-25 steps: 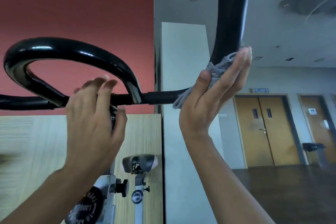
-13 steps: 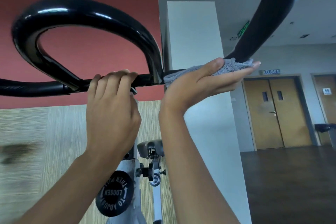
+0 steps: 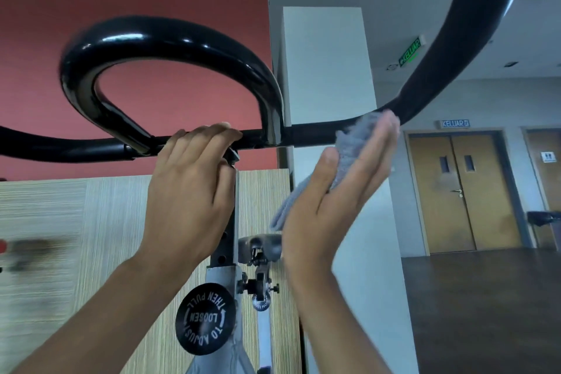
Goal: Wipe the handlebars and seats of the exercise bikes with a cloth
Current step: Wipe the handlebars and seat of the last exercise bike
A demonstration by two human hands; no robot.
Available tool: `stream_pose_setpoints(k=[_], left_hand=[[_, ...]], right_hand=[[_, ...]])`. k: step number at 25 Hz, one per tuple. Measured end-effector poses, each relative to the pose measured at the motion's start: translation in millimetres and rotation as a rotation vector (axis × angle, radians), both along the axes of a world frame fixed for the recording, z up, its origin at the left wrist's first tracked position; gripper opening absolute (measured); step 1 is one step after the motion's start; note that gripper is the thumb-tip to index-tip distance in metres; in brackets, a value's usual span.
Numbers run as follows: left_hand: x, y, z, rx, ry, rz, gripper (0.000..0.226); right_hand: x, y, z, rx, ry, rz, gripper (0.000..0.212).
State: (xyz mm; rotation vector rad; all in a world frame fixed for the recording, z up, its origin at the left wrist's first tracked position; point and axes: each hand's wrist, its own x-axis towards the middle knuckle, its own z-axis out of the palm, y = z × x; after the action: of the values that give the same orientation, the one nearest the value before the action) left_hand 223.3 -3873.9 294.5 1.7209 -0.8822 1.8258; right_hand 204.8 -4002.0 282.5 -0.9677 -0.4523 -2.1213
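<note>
Black glossy handlebars (image 3: 158, 39) of an exercise bike cross the view from below, with a loop at the left and a long arm curving up to the right. My left hand (image 3: 188, 185) is curled over the straight crossbar near the stem. My right hand (image 3: 337, 200) holds a grey cloth (image 3: 349, 149) with flat fingers against the crossbar where the right arm begins. One end of the cloth hangs down past my palm. The grey seat (image 3: 259, 247) shows below, between my wrists.
The bike's stem carries a round black adjust knob (image 3: 205, 319). A white pillar (image 3: 328, 70) stands behind, with a red wall at the left and wood panelling under it. Brown double doors (image 3: 455, 191) and dark floor lie to the right.
My right hand with the cloth has tilted from flat under the bar to nearly upright, and the cloth's end now hangs loose. The view has shifted, so the loop sits lower. My left hand stays on the crossbar.
</note>
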Motion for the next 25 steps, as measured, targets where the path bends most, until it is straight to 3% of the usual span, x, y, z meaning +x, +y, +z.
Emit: stream_pose_setpoints(k=[3,6,11,22,25], left_hand=[[3,3,1,0.01,-0.009,0.037,0.044],[4,2,2,0.017,-0.017,0.078,0.044],[1,-3,0,-0.008,0.0,0.044,0.043],[-6,2,1,0.058,0.068,0.06,0.045],[-12,0,-1,0.068,0.123,0.082,0.048]], right_hand=[[4,-23,21,-0.149,0.061,-0.407,0.047],[3,-34,47,-0.125,0.286,-0.676,0.049],[0,-22,48,-0.085,0.432,-0.763,0.053],[-32,-50,41,-0.396,0.635,-1.073,0.041],[-36,-53,41,-0.439,0.664,-1.028,0.043]])
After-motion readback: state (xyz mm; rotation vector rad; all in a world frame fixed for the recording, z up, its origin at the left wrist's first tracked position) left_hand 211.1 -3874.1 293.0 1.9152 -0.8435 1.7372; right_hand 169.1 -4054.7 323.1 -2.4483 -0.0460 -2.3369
